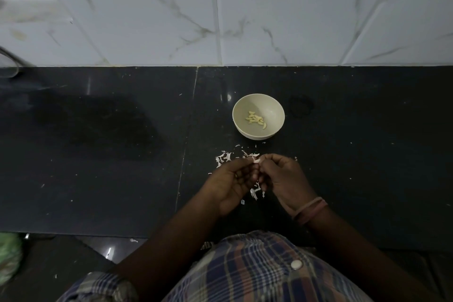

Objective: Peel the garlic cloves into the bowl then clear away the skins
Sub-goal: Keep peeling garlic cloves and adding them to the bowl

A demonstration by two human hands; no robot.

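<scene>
Fingertips of left hand [232,179] and right hand [282,176] pinch one garlic clove [257,160] over the skins [224,157], bowl [274,108] close ahead for dropping.

The black stone counter [98,154] is polished and a little glossy; small light spots shine on it. The wall behind has big white tiles with grey marble veins [269,19], smooth and with a soft shine. The small cream round bowl [274,108] looks like matt plastic or ceramic, I cannot tell which. The white garlic skins [224,157] are thin, dry and papery. The checked shirt [257,272] is woven cloth with one shiny pale button [296,264].
</scene>
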